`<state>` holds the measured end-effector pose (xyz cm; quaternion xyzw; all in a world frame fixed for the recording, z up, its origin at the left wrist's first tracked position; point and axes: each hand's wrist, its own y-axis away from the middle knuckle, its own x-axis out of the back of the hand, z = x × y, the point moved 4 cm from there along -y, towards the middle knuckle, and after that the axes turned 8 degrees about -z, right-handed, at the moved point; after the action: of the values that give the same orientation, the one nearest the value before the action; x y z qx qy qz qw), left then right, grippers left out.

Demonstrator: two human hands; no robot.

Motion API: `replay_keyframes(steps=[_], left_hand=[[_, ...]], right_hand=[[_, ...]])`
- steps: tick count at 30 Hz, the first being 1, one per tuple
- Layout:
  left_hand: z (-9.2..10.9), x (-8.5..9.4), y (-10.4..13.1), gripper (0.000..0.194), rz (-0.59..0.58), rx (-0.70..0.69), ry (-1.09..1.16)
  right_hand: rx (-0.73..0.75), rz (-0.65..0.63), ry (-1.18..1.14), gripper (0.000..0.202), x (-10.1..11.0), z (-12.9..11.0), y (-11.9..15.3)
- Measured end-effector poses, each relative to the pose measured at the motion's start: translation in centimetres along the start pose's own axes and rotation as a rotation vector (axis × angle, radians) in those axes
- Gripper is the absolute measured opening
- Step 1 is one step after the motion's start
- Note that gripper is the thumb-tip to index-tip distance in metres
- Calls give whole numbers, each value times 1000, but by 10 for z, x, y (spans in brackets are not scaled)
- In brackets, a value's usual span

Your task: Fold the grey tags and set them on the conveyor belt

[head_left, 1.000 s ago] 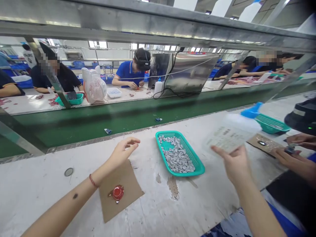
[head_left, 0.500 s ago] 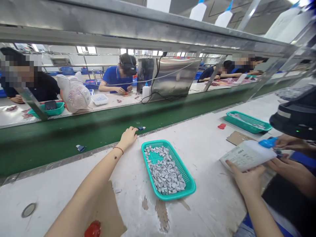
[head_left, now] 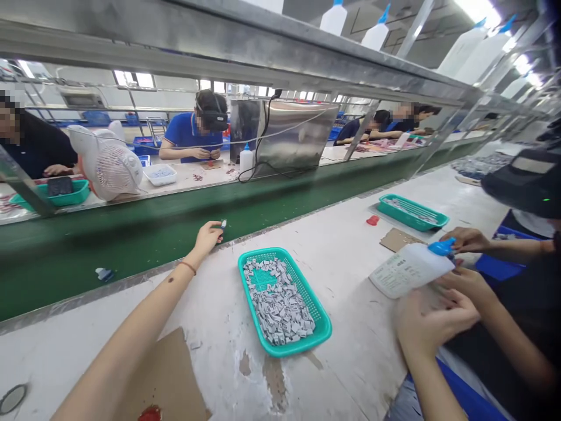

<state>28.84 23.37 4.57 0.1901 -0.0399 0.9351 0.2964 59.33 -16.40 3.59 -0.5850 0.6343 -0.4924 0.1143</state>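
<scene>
My left hand [head_left: 207, 238] reaches over the belt's near edge, with thumb and fingers pinching a small dark-blue and white piece [head_left: 223, 225]. A similar small piece [head_left: 104, 273] lies on the green belt [head_left: 170, 216] to the left. My right hand [head_left: 432, 327] is beside a white squeeze bottle [head_left: 405, 270] with a blue cap, partly blurred, its fingers loosely bent and apart. A co-worker's hands [head_left: 471, 251] are by the bottle's cap. Between my hands sits a green basket [head_left: 322, 336] with many small grey plastic parts [head_left: 284, 307].
Cardboard [head_left: 164, 368] with a red item [head_left: 150, 413] lies under my left forearm. Farther right are another green basket [head_left: 412, 217], a red piece [head_left: 372, 220] and a cardboard scrap [head_left: 401, 240]. A metal shelf [head_left: 263, 52] spans overhead. Co-workers sit across the belt.
My left hand has closed on the small dark-blue and white piece that lay on the belt. My right hand has come off the bottle. The view has shifted right.
</scene>
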Motion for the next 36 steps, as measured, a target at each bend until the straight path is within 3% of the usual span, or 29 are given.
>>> replay_keyframes(steps=[2, 4, 7, 8, 10, 11, 13, 17, 21, 25, 32, 36], left_hand=[[-1, 18, 28, 26, -12, 29, 161], [-4, 36, 63, 24, -26, 45, 287], [-14, 57, 122, 20, -7, 143, 569], [-18, 61, 143, 18, 8, 188, 670], [-27, 68, 183, 16, 48, 266, 791], [-31, 71, 203, 18, 69, 289, 791], [-41, 79, 241, 23, 117, 318, 749], [-67, 96, 306, 33, 238, 348, 676], [-87, 103, 342, 35, 325, 344, 674], [-90, 102, 345, 34, 305, 306, 673], [-96, 96, 335, 30, 259, 147, 611], [-101, 94, 336, 29, 263, 117, 678]], right_hand=[[64, 8, -15, 29, 11, -24, 16], [177, -133, -66, 15, 12, -58, 27], [435, -524, -170, 13, -10, -125, 35], [558, -755, -204, 19, -25, -149, 40], [724, -1092, -174, 27, -52, -189, 47], [773, -1216, -119, 29, -64, -204, 52], [830, -1323, -90, 26, -84, -224, 58], [865, -1413, -60, 23, -105, -234, 72], [857, -1451, -59, 28, -107, -232, 75], [819, -1433, -90, 12, -104, -237, 71], [651, -1349, -174, 10, -102, -241, 67], [495, -1192, -246, 20, -77, -254, 70]])
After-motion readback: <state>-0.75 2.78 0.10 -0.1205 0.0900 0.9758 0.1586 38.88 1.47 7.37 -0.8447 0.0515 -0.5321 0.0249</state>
